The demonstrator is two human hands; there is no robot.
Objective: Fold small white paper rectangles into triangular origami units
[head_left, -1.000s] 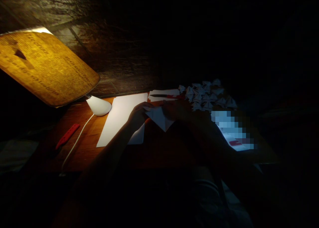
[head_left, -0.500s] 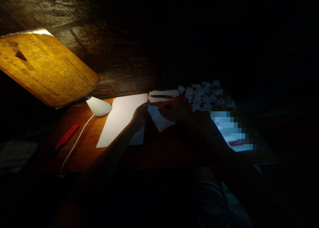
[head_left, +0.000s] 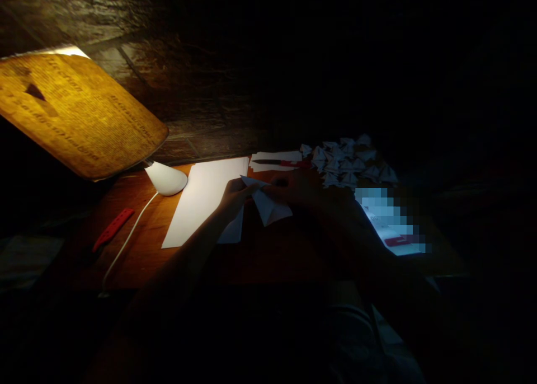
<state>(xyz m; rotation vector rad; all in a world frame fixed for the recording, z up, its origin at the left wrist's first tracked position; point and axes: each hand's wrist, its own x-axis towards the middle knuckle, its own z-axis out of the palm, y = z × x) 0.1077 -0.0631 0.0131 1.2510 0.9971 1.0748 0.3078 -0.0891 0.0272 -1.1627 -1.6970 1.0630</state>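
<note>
- There were two hands: one left hand [head_left: 235, 196] and one right hand [head_left: 290, 188].
- There was one folded paper [head_left: 265, 206] between them.
- Small folded pieces [head_left: 348, 178] numbered more than ten; they crowded too closely and dimly for an exact count.
- White paper lay in two batches, one large batch [head_left: 210, 193] and one small batch [head_left: 274, 157], their sheets uncountable.
- There was one red-handled blade [head_left: 289, 163].
- There was one red strap [head_left: 113, 230].
- There was one lamp [head_left: 84, 115], with one cord [head_left: 130, 241].
- There was one lit screen [head_left: 388, 227].
- There was one table [head_left: 260, 258].
</note>
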